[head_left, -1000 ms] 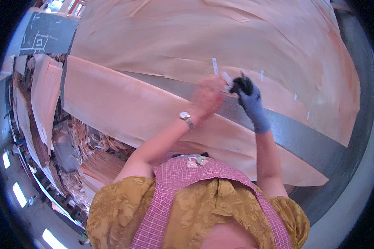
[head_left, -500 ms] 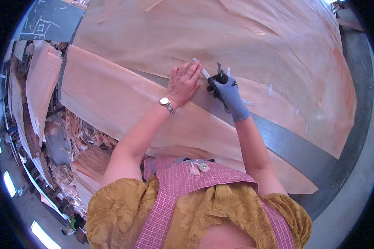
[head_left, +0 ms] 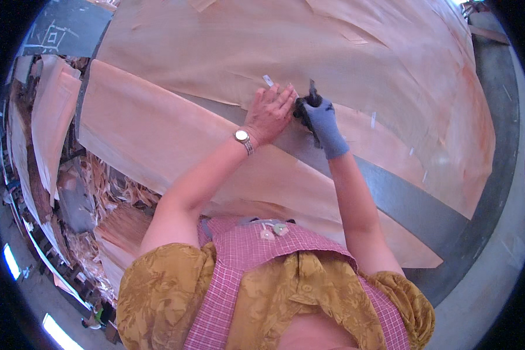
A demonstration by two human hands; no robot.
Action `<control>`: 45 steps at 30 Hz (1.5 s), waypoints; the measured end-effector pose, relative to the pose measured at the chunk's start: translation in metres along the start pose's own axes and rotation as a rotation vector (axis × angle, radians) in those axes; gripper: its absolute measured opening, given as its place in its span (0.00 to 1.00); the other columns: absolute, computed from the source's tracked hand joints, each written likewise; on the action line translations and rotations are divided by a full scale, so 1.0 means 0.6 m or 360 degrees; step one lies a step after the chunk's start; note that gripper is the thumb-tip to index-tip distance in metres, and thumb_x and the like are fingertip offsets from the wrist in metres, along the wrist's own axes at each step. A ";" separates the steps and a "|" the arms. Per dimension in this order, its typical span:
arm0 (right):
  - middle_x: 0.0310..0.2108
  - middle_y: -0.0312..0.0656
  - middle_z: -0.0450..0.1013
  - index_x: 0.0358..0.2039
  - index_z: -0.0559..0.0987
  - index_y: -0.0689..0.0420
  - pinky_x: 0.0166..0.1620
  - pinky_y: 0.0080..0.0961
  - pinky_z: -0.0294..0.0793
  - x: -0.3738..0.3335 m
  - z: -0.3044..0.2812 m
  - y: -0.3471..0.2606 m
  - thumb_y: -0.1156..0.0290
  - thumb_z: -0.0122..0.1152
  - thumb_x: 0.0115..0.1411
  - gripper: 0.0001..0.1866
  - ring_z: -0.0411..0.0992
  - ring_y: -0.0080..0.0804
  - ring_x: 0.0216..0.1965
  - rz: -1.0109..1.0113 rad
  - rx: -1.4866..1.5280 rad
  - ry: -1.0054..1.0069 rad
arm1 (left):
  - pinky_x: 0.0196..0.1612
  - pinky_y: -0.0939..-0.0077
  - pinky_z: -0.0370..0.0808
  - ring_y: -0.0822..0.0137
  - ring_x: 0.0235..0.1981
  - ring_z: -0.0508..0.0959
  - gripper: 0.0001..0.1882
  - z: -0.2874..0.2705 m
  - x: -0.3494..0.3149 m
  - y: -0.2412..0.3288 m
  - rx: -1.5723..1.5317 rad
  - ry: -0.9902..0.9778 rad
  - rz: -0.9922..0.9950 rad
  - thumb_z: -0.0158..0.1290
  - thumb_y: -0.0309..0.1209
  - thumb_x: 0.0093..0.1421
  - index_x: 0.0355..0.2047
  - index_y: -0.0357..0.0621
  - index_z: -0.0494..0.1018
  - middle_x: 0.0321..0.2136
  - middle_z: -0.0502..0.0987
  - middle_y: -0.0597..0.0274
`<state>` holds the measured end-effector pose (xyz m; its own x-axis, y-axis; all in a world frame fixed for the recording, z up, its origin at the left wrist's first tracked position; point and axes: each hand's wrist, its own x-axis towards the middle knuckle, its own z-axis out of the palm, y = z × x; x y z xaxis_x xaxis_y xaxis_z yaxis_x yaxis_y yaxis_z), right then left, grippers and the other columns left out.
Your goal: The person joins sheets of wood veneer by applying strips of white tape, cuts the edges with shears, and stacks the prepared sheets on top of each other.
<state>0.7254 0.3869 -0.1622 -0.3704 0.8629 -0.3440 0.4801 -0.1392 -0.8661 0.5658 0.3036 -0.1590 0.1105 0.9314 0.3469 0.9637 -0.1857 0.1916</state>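
My bare left hand [head_left: 269,114], with a silver watch [head_left: 242,136] at its wrist, lies flat with fingers stretched along the edge of a large pinkish-tan wood veneer sheet [head_left: 286,52]. From under its fingertips sticks the end of a white tape strip [head_left: 267,80]. Just right of those fingers, my right hand [head_left: 325,127], in a grey-blue glove with dark fingers, is closed round a slim dark tool [head_left: 313,90]. Its upper end points away from me; its lower end is hidden, so its kind is unclear. More white tape pieces [head_left: 373,120] lie on the veneer to the right.
A narrower veneer piece [head_left: 175,134] lies nearer me, with a dark grey table strip [head_left: 385,181] showing between the sheets. At left are a folded veneer sheet [head_left: 55,111] and curled veneer scraps [head_left: 108,181]. The table's edge curves round at right.
My left hand has slid a little right, closer to my right hand, and covers more of the tape strip. My right hand stays closed on the dark tool, whose tilt has changed slightly.
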 end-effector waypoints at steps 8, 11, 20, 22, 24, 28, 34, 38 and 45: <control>0.33 0.55 0.77 0.38 0.76 0.58 0.37 0.43 0.74 -0.011 -0.140 -0.057 0.61 0.62 0.57 0.15 0.76 0.54 0.35 0.0030 -0.0512 -0.0391 | 0.54 0.57 0.62 0.58 0.55 0.68 0.24 0.005 -0.006 0.013 0.0038 -0.0050 -0.0061 0.54 0.37 0.55 0.54 0.47 0.72 0.56 0.72 0.64; 0.33 0.55 0.77 0.37 0.75 0.59 0.37 0.42 0.74 -0.022 -0.142 -0.002 0.54 0.67 0.53 0.21 0.76 0.54 0.36 -0.0052 -0.0817 -0.0334 | 0.54 0.56 0.62 0.58 0.56 0.68 0.25 -0.002 0.002 0.024 0.0005 -0.0097 -0.0058 0.53 0.39 0.56 0.54 0.47 0.71 0.56 0.72 0.64; 0.31 0.50 0.78 0.39 0.74 0.61 0.41 0.38 0.75 -0.051 -0.173 0.066 0.47 0.74 0.47 0.31 0.78 0.47 0.38 -0.0179 -0.0848 0.0176 | 0.58 0.52 0.58 0.56 0.60 0.64 0.34 -0.024 0.007 0.041 -0.0136 -0.0297 -0.0189 0.58 0.49 0.53 0.58 0.51 0.67 0.59 0.68 0.64; 0.33 0.48 0.77 0.41 0.74 0.58 0.42 0.38 0.75 -0.069 -0.198 0.061 0.48 0.75 0.46 0.32 0.77 0.46 0.39 -0.0182 -0.0626 0.0052 | 0.61 0.49 0.56 0.56 0.61 0.64 0.37 -0.041 0.016 0.042 -0.0140 -0.0306 -0.0129 0.61 0.52 0.51 0.59 0.54 0.66 0.59 0.68 0.63; 0.36 0.47 0.76 0.42 0.74 0.56 0.43 0.39 0.76 -0.111 -0.231 0.058 0.49 0.74 0.46 0.31 0.77 0.46 0.40 -0.0245 -0.0711 0.0004 | 0.65 0.47 0.52 0.56 0.62 0.63 0.41 -0.057 0.023 0.047 -0.0037 -0.0287 0.0045 0.63 0.54 0.47 0.60 0.57 0.65 0.59 0.67 0.63; 0.43 0.44 0.72 0.42 0.75 0.51 0.42 0.41 0.75 -0.180 -0.295 0.078 0.53 0.70 0.50 0.23 0.75 0.49 0.41 -0.0335 -0.1283 -0.0042 | 0.67 0.47 0.49 0.58 0.63 0.63 0.44 -0.029 0.022 0.019 -0.0206 -0.0429 0.0342 0.66 0.55 0.43 0.61 0.60 0.64 0.59 0.67 0.62; 0.33 0.45 0.75 0.33 0.77 0.52 0.39 0.40 0.74 -0.160 -0.333 0.083 0.57 0.68 0.51 0.15 0.75 0.49 0.38 -0.0392 -0.1179 -0.0166 | 0.66 0.47 0.52 0.59 0.63 0.63 0.45 -0.043 0.040 0.043 -0.0305 -0.0499 0.0448 0.66 0.54 0.42 0.61 0.59 0.65 0.59 0.67 0.63; 0.32 0.46 0.75 0.32 0.78 0.52 0.38 0.39 0.73 -0.143 -0.357 0.059 0.59 0.69 0.51 0.14 0.75 0.49 0.36 -0.0508 -0.1055 -0.0153 | 0.65 0.51 0.55 0.59 0.61 0.66 0.39 -0.046 0.071 0.085 -0.0382 -0.0464 0.0526 0.66 0.50 0.45 0.58 0.57 0.68 0.57 0.70 0.63; 0.35 0.44 0.76 0.38 0.78 0.53 0.39 0.37 0.75 -0.186 -0.355 -0.019 0.66 0.68 0.52 0.13 0.76 0.46 0.36 -0.0756 -0.1017 0.0401 | 0.56 0.58 0.65 0.58 0.34 0.79 0.06 -0.040 0.159 0.099 -0.0444 -0.0572 0.0380 0.55 0.36 0.60 0.32 0.51 0.79 0.26 0.80 0.57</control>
<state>0.9307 0.3957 -0.0365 -0.4946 0.8536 0.1634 0.7043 0.5038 -0.5001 0.6278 0.3739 -0.0925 0.4432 0.8926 0.0827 0.8053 -0.4370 0.4006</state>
